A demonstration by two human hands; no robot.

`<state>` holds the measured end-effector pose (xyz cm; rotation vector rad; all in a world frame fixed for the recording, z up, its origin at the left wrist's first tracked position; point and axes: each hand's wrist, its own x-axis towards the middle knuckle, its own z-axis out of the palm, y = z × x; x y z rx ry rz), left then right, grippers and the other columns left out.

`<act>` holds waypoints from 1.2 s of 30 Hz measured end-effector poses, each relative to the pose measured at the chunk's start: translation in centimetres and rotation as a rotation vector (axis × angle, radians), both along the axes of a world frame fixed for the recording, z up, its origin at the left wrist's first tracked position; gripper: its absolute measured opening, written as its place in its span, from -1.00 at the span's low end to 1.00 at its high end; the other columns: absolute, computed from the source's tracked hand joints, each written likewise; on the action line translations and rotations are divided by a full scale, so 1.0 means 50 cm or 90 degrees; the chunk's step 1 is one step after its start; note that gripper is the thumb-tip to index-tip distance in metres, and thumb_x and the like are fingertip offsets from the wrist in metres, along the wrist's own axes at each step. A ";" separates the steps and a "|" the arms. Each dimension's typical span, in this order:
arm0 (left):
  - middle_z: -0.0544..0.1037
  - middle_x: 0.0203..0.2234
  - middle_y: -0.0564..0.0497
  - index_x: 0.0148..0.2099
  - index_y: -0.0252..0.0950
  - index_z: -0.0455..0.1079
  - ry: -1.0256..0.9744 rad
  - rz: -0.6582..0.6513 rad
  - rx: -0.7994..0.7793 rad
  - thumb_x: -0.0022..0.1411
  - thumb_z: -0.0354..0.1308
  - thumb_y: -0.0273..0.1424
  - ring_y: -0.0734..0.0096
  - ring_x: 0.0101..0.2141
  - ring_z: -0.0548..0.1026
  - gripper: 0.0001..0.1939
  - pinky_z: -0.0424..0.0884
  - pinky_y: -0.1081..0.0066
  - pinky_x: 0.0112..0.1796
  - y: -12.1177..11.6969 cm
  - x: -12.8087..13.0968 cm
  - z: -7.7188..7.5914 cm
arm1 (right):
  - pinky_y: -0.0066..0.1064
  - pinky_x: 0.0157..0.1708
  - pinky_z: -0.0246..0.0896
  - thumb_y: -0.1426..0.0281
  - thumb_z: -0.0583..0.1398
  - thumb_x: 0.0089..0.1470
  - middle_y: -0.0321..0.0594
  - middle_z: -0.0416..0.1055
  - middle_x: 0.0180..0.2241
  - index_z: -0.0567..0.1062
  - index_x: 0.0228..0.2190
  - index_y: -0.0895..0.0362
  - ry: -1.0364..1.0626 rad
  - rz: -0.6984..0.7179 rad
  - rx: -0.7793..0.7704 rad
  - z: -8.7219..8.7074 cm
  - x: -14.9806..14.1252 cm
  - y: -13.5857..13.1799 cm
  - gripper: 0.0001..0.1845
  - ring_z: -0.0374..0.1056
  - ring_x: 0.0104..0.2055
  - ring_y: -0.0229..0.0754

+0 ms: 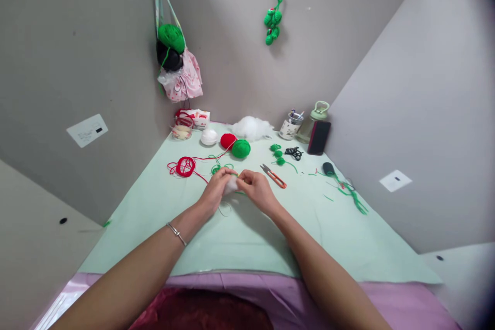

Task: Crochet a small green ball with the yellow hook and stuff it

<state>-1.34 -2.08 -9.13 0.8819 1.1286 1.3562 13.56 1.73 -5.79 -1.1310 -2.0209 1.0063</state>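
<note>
My left hand [217, 188] and my right hand [258, 189] meet above the middle of the table, fingers bent inward. Between them is a tuft of white stuffing [231, 185], pinched from both sides. A bit of green shows at the fingertips, too small to make out. Just behind my left hand lies a loose tangle of green yarn [219, 167]. Red yarn [186, 166] is coiled farther left, one strand running toward my left hand. To the right of my right hand rest orange-handled thread snips [273, 176].
Behind the hands stand white [209, 137], red [228, 141] and green [241, 149] yarn balls and a stuffing heap [252, 129]. Small green knitted pieces [279, 154], a black claw clip [294, 153], a phone [319, 137], a pen cup [291, 126] and green yarn scraps [353, 196] lie rightward.
</note>
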 end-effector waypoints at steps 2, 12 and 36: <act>0.56 0.10 -0.16 0.21 -0.29 0.44 -0.014 -0.026 0.017 0.45 0.24 -0.22 0.14 -0.01 0.59 -0.60 0.60 0.06 -0.03 -0.006 0.003 0.005 | -0.42 -0.48 -0.05 0.33 0.18 0.04 -0.38 0.30 -0.64 0.43 -0.54 0.09 0.000 -0.008 -0.014 0.002 0.012 0.013 -0.83 0.12 -0.54 -0.27; 0.54 0.14 -0.17 0.23 -0.28 0.44 0.071 0.018 0.047 0.44 0.25 -0.24 0.12 0.02 0.58 -0.60 0.59 0.03 0.00 0.011 0.000 -0.015 | -0.40 -0.44 0.00 0.30 0.18 0.12 -0.37 0.29 -0.58 0.42 -0.52 0.08 -0.010 0.085 -0.027 0.030 0.020 -0.007 -0.79 0.14 -0.48 -0.24; 0.54 0.13 -0.17 0.24 -0.29 0.43 0.020 0.049 -0.022 0.44 0.25 -0.24 0.13 0.01 0.59 -0.59 0.59 0.04 -0.01 -0.002 0.009 0.000 | -0.38 -0.38 0.04 0.35 0.26 0.07 -0.35 0.38 -0.54 0.47 -0.50 0.06 -0.011 0.035 0.048 0.016 0.023 0.010 -0.87 0.21 -0.44 -0.20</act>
